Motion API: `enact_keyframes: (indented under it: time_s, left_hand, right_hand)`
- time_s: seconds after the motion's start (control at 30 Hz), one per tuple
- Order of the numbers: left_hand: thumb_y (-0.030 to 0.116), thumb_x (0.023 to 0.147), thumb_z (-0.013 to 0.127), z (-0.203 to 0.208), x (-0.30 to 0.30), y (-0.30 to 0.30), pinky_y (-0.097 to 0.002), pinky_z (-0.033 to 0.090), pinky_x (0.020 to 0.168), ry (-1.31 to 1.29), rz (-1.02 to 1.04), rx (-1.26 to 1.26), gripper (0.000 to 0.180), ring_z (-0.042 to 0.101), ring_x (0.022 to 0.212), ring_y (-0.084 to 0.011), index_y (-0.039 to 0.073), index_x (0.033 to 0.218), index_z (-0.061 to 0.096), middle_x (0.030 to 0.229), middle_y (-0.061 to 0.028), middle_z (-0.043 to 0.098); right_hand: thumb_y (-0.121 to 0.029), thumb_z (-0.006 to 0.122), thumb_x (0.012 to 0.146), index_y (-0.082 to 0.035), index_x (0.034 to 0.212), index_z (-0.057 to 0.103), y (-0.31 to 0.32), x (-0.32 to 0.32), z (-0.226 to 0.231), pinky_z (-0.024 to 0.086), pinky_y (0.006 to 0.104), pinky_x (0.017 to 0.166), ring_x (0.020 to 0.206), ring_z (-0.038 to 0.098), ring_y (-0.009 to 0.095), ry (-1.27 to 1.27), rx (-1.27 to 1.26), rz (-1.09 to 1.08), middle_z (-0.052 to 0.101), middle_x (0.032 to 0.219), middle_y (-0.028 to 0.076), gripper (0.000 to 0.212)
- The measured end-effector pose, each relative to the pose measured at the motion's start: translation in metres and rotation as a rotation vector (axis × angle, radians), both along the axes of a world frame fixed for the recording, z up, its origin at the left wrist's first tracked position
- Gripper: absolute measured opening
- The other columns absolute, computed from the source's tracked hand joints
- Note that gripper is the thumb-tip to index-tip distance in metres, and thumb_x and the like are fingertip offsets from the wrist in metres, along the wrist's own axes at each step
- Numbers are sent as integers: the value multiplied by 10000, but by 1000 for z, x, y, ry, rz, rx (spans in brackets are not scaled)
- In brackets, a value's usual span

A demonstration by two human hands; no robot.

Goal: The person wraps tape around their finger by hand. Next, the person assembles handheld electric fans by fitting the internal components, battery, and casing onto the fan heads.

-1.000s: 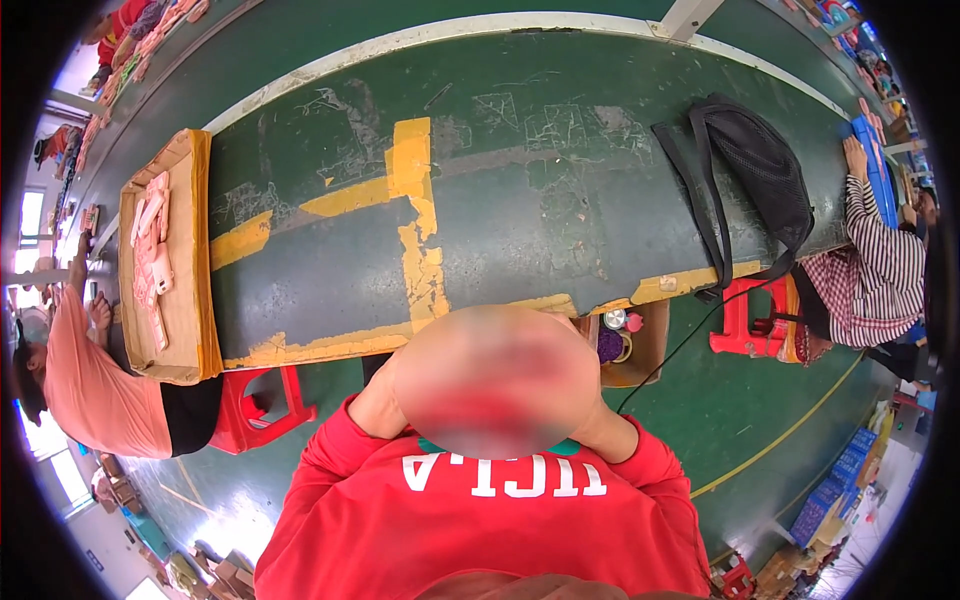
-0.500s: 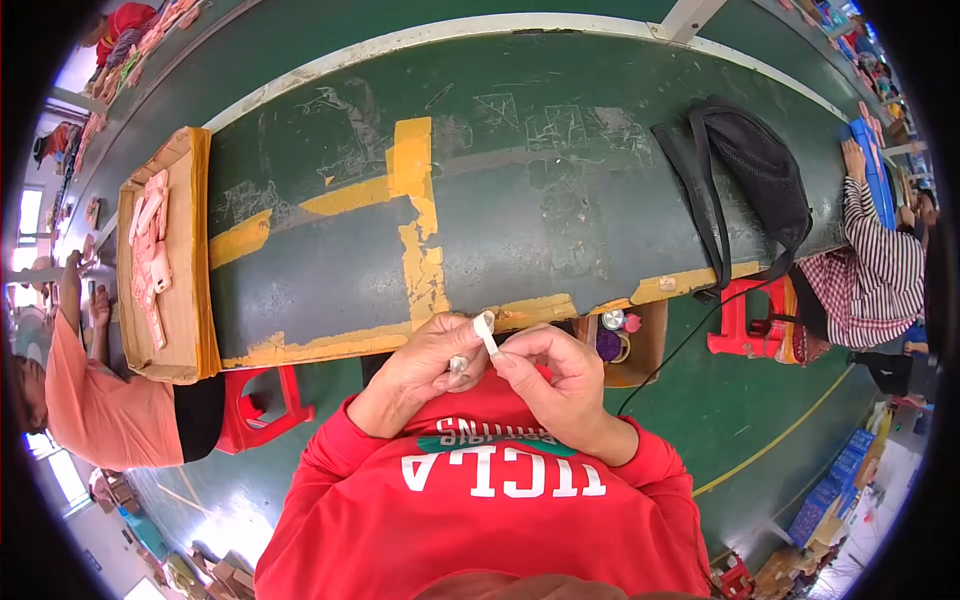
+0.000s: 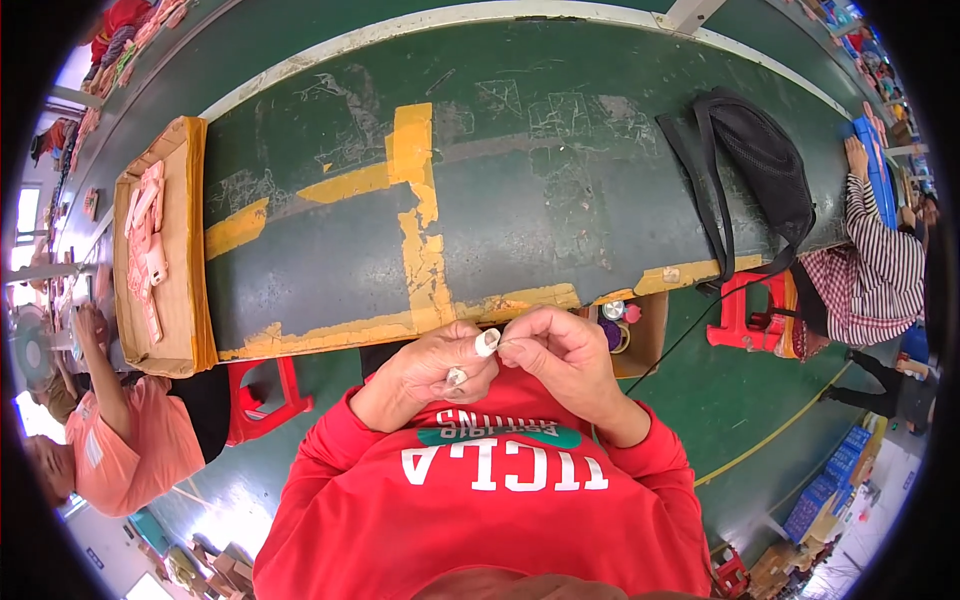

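Observation:
Just in front of my chest, by the near edge of the bench, my two hands are close together. My left hand [image 3: 432, 368] is closed with its fingers curled, and its palm is hidden. White tape [image 3: 487, 343] wraps around the tip of one of its digits. A second whitish wrap [image 3: 456, 377] sits on a lower finger of the same hand. My right hand [image 3: 562, 358] pinches thumb and forefinger together right beside the taped tip, at the loose end of the tape. That end is mostly hidden by the fingertips.
A cardboard tray [image 3: 190, 250] holding pink plastic parts [image 3: 148, 250] sits at the bench's left end. On the right lies a black bag [image 3: 755, 165] with straps. Below the near edge stands an open box [image 3: 648, 335]. Red stools [image 3: 268, 400] and co-workers flank both sides.
The white strip that stretched between my hands now lies around the left digit's tip, with only a short end left by my right fingers. The co-worker on the left has shifted.

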State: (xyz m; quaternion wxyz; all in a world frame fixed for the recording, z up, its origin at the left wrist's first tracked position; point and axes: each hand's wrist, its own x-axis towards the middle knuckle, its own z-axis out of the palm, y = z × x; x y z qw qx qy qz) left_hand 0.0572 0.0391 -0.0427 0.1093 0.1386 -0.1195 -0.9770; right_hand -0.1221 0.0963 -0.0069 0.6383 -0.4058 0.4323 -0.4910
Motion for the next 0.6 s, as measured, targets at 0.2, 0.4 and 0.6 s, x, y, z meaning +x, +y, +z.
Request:
enact_keyframes:
  time_s: [0.2,0.4,0.6]
  left_hand:
    - [256,911,509,1,-2,7,-225,245,362,90,-70,95,355,308,338,-65,105,595,457,446,13,417]
    - [288,896,519,-22,-5,18,-220,274,343,238,-152,271,362,343,326,-66,123,584,436,440,18,431]
    - [268,935,493,-24,-15,20,-193,264,342,463,-165,286,335,316,325,-38,118,641,439,455,21,412]
  right_hand:
    - [-1,612,840,11,896,565,-9,-5,-15,462,215,705,807,561,87,-238,39,124,591,900,54,74]
    - [-60,694,785,-12,891,557,-27,-7,-38,441,220,718,803,541,93,-449,10,307,558,893,37,179]
    - [-96,757,725,-23,868,569,-43,-7,-32,435,214,697,776,526,75,-450,144,435,551,851,-1,247]
